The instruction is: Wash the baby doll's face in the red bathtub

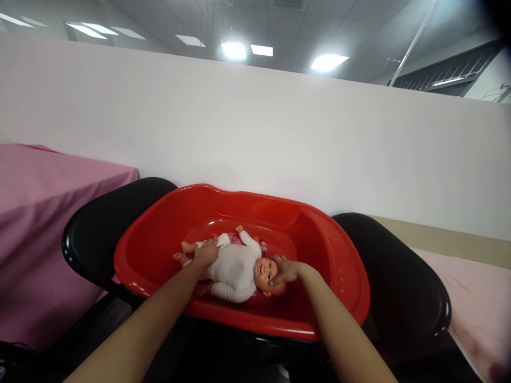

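A baby doll (235,266) in a white long-sleeved top lies on its back in a red baby bathtub (159,223), head to the right and bare feet to the left. The white top has a greyish patch on the front. My right hand (285,269) grips the top of the doll's head, thumb across the forehead and fingers round the far side. Over the doll's hips, my left hand (208,252) is closed round the lower body. Bunched white cloth (223,240) shows beside its fingertips; whether it is loose or part of the clothing, I cannot tell.
The tub rests between two black side panels, one at left (107,229) and one at right (395,266). Behind it stands a white partition (255,127). Pink cloth (59,197) covers a surface at left; paler pink cloth (475,298) lies at right.
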`<state>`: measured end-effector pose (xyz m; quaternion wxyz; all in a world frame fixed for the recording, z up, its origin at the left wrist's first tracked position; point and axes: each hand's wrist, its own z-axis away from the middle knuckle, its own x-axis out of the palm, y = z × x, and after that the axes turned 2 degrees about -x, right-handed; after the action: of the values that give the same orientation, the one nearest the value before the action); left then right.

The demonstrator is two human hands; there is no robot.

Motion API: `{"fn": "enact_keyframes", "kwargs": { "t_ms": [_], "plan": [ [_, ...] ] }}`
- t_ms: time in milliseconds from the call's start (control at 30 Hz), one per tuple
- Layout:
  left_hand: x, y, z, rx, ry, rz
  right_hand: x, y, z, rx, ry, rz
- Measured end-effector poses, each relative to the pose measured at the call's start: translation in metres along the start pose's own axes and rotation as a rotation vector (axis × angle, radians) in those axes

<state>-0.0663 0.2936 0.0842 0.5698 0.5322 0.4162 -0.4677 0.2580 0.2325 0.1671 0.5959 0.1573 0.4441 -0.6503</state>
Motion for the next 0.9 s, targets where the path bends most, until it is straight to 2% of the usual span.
{"fn": "enact_keyframes", "kwargs": {
  "t_ms": [367, 900],
  "plan": [
    [0.001, -0.007, -0.001, -0.108, 0.054, 0.019, -0.001, -0.002, 0.003, 0.002, -0.006, -0.011],
    [0.011, -0.015, -0.014, -0.098, 0.044, 0.02, -0.006, -0.015, 0.017, 0.013, -0.023, -0.008]
  ]
}}
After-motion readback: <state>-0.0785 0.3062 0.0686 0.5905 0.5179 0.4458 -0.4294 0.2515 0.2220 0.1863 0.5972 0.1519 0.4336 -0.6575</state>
